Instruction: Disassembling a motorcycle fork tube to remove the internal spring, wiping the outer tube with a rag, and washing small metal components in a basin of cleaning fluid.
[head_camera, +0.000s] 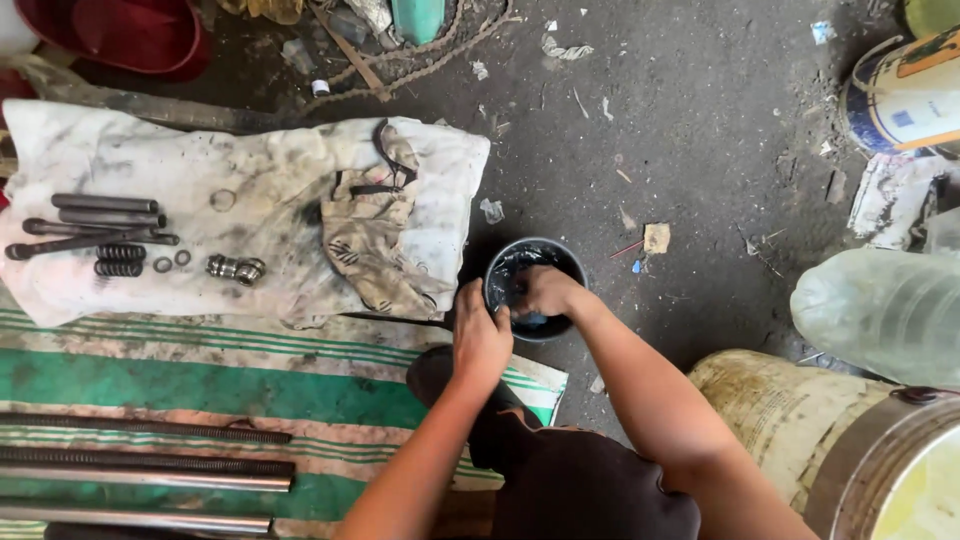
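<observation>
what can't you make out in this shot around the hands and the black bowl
Head view only:
- Whatever the right hand works on inside the round black bowl: its fingers cover it.
- Left hand fingertips: hidden at the bowl's rim, so any grip is unclear.
- Long metal rods on the striped green mat: cut off by the left edge.

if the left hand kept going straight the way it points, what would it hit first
Probably the rim of the small dark bowl: the left hand points up-frame at its near edge, though depth is hard to judge.

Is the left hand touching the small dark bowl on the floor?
Touching. In the head view the left hand lies against the near rim of the dark bowl, with no gap visible.
</observation>
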